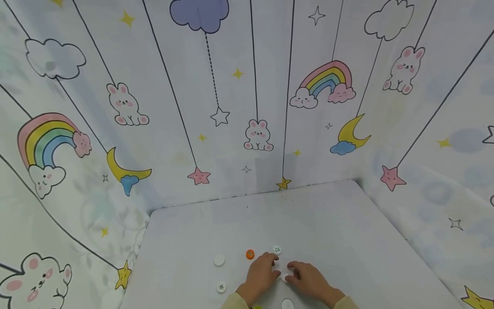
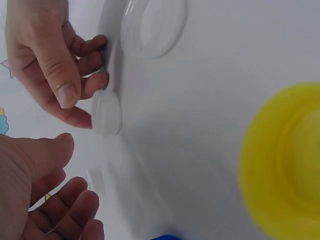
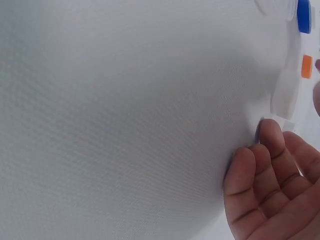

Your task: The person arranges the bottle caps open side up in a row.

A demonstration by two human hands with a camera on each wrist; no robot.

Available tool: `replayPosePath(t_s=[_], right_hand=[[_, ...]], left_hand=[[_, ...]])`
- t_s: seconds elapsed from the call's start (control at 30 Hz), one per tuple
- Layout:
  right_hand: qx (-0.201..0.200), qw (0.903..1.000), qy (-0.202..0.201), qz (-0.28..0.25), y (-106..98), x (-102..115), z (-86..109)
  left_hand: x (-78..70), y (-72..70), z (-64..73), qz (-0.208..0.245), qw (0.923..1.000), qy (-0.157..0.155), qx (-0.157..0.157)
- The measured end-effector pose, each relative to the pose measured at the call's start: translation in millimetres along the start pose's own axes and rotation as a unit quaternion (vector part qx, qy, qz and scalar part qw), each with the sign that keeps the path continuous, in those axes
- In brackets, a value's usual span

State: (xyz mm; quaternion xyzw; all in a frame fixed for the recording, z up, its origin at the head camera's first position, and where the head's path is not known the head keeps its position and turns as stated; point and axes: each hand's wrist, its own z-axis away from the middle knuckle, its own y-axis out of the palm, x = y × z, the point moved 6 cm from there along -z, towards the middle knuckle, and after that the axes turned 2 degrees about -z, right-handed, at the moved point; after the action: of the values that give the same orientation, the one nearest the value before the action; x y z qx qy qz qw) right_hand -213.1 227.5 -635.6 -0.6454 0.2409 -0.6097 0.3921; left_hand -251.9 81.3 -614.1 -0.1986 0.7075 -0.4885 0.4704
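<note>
The left hand (image 1: pixel 261 274) and right hand (image 1: pixel 310 281) curve loosely, gripping nothing. Between them, nearer the right, is the cap (image 2: pixel 106 114), left of centre in the left-wrist view. Pinching its sides lightly should keep it steady.

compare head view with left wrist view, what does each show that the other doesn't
Of the two, only the head view shows the orange piece and printed rainbows. Only the left wrist view shows a blue thing at its bottom edge. Both show the left hand, the right hand, a white piece beside it, the table and a yellow thing, a sliver in the head view.
</note>
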Motion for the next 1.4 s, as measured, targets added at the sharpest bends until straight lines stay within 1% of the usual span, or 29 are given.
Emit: replayPosePath(t_s=[0.1, 0.17, 0.27, 0.37, 0.43, 0.6, 0.7, 0.87, 1.03, 1.07, 1.23, 1.4], right_hand=[[-0.012, 0.9999, -0.001, 0.005, -1, -2, -0.9], [-0.019, 0.9998, 0.007, 0.004, -2, -4, -3.0], [-0.03, 0.9993, 0.023, 0.002, -4, -7, -7.9], [-0.04, 0.9984, 0.039, 0.002, -7, -11, -13.8], [-0.044, 0.9981, 0.042, 0.003, -9, -13, -18.3], [-0.054, 0.998, 0.033, 0.005, -12, -15, -30.3], [-0.064, 0.9973, 0.034, 0.009, -13, -14, -37.5], [-0.075, 0.9957, 0.05, 0.024, -10, -13, -50.3], [-0.076, 0.9946, 0.067, 0.024, -8, -9, -60.0], [-0.074, 0.9942, 0.074, 0.024, -7, -8, -61.5], [-0.073, 0.9942, 0.074, 0.031, -3, -3, -68.1], [-0.073, 0.9941, 0.074, 0.034, 1, -1, -72.7]], left_hand=[[-0.6, -6.4, -2.1, -0.009, 0.9999, 0.001, -0.008], [0.0, -8.3, -3.6, -0.014, 0.9999, -0.003, -0.01], [1.8, -9.2, -6.5, -0.009, 0.9998, -0.013, -0.013], [4.4, -10.3, -12.1, -0.012, 0.9995, -0.025, -0.016], [7.1, -11.5, -17.0, -0.022, 0.9991, -0.032, -0.014], [12.4, -16.7, -27.2, -0.05, 0.9973, -0.043, -0.033], [13.5, -15.5, -30.6, -0.058, 0.9965, -0.05, -0.035], [13.8, -10.2, -35.0, -0.062, 0.9964, -0.055, -0.018], [13.4, -10.0, -39.9, -0.054, 0.9971, -0.051, -0.014], [14.1, -9.5, -40.9, -0.057, 0.997, -0.05, -0.014], [19.5, -2.2, -45.2, -0.081, 0.9957, -0.043, -0.014], [21.7, 3.5, -48.4, -0.091, 0.9952, -0.034, -0.014]])
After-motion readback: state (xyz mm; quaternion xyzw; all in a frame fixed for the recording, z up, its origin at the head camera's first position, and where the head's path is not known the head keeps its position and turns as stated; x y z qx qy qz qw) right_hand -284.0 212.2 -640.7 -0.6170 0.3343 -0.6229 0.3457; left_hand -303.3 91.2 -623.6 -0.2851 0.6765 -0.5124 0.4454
